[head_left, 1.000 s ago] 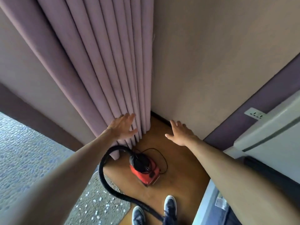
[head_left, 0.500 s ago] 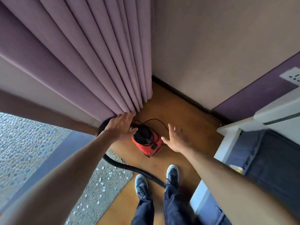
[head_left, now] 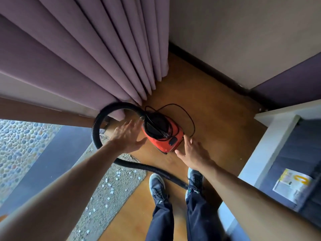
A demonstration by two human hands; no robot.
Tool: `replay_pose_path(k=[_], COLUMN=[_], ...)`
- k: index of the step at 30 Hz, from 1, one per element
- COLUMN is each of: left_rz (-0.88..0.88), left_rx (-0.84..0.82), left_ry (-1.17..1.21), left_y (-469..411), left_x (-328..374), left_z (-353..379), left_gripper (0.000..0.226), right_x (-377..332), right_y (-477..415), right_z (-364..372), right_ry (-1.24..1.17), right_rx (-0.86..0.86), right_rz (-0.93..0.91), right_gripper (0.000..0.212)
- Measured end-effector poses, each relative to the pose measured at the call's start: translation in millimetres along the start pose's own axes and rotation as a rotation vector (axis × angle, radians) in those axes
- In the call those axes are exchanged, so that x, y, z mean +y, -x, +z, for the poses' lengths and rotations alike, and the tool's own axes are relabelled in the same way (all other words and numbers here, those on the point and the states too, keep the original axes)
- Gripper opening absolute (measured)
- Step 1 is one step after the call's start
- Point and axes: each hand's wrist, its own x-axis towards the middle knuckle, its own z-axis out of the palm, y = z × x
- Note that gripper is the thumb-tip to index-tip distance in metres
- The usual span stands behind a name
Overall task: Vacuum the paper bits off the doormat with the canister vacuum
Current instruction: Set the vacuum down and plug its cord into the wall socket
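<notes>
A small red canister vacuum (head_left: 165, 142) with a black top stands on the brown floor below the curtain. Its black ribbed hose (head_left: 97, 126) loops left, then runs back past my feet. A thin black cord (head_left: 188, 115) curls beside it. My left hand (head_left: 127, 136) reaches with spread fingers at the vacuum's left side. My right hand (head_left: 192, 153) has straight fingers at its right front corner; contact cannot be told. The grey doormat (head_left: 104, 197) at lower left carries several white paper bits (head_left: 109, 185).
Mauve curtains (head_left: 104, 58) hang at the upper left. A beige wall with a dark skirting (head_left: 208, 66) runs behind. A white unit with a dark panel (head_left: 286, 153) stands on the right. My two shoes (head_left: 175, 185) stand on the floor. Pebble flooring (head_left: 19, 145) lies far left.
The view has dropped and moved closer to the vacuum. Both hands have come down from in front of the curtain and wall to either side of the canister.
</notes>
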Motion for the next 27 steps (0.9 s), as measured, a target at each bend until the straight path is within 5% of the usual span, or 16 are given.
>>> replay_pose_path(k=[11,21,27], left_rz=[0.009,0.048,0.025], left_rx=[-0.121,-0.210,-0.236], left_ry=[-0.062,-0.166,-0.242], left_y=[-44.9,-106.4,-146.4], left_x=[-25.1,-44.1,-43.8], left_z=[76.0,100.4,110.8], left_gripper=[0.063,0.079,0.082], right_x=[-3.3,-39.6,-65.4], right_y=[-52.8,-101.2,-142.3], right_z=[99.3,137.3,144.1], right_ry=[-0.058,-0.273,-0.909], right_rx=[-0.065,-0.108,-0.117], right_rz=[0.019,0.046,0.271], right_gripper=[0.079,0.078,0.068])
